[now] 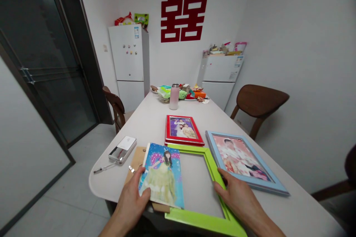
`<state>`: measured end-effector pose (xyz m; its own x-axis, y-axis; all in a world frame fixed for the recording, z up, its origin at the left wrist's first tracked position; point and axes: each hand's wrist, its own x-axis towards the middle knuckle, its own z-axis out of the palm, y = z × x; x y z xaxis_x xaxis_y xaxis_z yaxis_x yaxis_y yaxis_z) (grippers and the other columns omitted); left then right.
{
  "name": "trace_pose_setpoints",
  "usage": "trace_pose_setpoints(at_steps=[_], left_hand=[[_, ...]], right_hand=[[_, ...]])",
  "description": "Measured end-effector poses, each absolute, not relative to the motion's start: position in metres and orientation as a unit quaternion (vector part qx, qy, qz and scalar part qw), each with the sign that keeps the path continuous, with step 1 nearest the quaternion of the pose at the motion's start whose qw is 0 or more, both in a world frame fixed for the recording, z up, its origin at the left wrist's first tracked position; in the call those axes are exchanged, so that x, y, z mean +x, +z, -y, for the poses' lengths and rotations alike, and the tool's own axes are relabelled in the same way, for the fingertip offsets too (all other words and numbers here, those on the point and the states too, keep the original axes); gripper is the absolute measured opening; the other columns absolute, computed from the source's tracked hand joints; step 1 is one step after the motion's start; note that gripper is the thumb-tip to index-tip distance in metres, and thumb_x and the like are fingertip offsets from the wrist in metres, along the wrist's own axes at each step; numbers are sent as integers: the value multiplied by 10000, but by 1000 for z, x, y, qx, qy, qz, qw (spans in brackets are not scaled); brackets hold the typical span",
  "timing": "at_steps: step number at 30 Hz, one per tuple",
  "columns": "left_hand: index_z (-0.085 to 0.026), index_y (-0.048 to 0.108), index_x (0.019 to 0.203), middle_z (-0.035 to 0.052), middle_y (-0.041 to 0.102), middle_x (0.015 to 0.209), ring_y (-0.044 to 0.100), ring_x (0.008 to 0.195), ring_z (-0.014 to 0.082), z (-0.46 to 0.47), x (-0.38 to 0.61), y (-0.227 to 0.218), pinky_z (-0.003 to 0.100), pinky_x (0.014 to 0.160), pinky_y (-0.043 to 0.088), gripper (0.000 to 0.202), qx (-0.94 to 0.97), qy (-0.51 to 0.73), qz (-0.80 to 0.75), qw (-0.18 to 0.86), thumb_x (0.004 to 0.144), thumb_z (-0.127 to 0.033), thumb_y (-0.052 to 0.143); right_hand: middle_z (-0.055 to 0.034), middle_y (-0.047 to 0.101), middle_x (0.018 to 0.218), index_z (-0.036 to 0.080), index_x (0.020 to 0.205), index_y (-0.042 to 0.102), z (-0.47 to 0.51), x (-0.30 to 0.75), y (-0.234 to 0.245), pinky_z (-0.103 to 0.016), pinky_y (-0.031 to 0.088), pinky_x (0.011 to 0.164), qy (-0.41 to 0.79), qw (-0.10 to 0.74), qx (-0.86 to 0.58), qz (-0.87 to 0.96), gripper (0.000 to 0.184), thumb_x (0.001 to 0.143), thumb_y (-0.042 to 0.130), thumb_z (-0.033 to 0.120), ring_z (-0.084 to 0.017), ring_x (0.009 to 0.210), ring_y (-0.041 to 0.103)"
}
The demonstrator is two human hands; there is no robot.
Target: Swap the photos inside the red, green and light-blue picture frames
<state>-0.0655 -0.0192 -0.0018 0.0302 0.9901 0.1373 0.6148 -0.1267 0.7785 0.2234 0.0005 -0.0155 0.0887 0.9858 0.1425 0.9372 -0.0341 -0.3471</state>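
My left hand (132,194) grips the left edge of a photo (162,177) of a figure in a pale green dress on blue, thumb on top. Beneath the photo lies a brown backing board (138,160) with a metal clip, partly hidden. My right hand (236,195) is closed on the right side of a lime green picture frame (205,219), whose opening shows the white tabletop. The photo covers the frame's left side. Just beyond is a red picture frame (185,130) with a photo in it; at the right lies a light blue picture frame (240,159), also holding a photo.
On the white table (144,118), a power bank (122,150) with a short cable lies at the left. A pink bottle (174,97) stands farther back, before a heap of bags and packets (191,92). Brown chairs (258,102) flank the table.
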Motion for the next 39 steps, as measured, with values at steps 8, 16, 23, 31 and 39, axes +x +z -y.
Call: trace_pose_setpoints(at_steps=[8,16,23,31,39], left_hand=[[-122,292,1233,119,496,1153,485,1021,235,17,-70,-2,340,849,369,523,717,219,-638,176,746,-282,396],[-107,409,1147,124,529,1022,461,963,259,12,-55,9,395,835,355,440,762,224,-606,52,739,-271,431],[-140,399,1183,146,414,1229,347,1126,303,17,-19,4,461,940,268,644,827,214,-501,137,615,-366,599],[-87,368,1213,159,334,1297,266,1201,270,12,-7,5,480,967,247,588,842,255,-463,112,628,-63,417],[-177,465,1135,54,531,1144,464,1069,194,8,-4,27,345,936,348,345,671,538,-452,236,804,-180,368]], right_hand=[[-158,591,982,77,1074,519,2,221,-15,-359,424,702,30,124,-723,678,437,730,404,320,-270,835,572],[-67,603,784,101,1053,527,-10,179,-5,-281,424,618,211,299,-631,684,409,732,395,317,-154,613,554],[49,508,485,89,1086,470,-31,136,-11,-201,352,384,561,378,-525,516,454,665,481,258,-86,377,438],[17,597,618,144,874,570,-25,121,29,-191,394,451,638,465,-443,424,261,654,539,281,-68,451,479],[-45,613,790,161,958,512,-15,125,28,-239,475,546,637,501,-477,340,341,692,551,373,-117,621,580]])
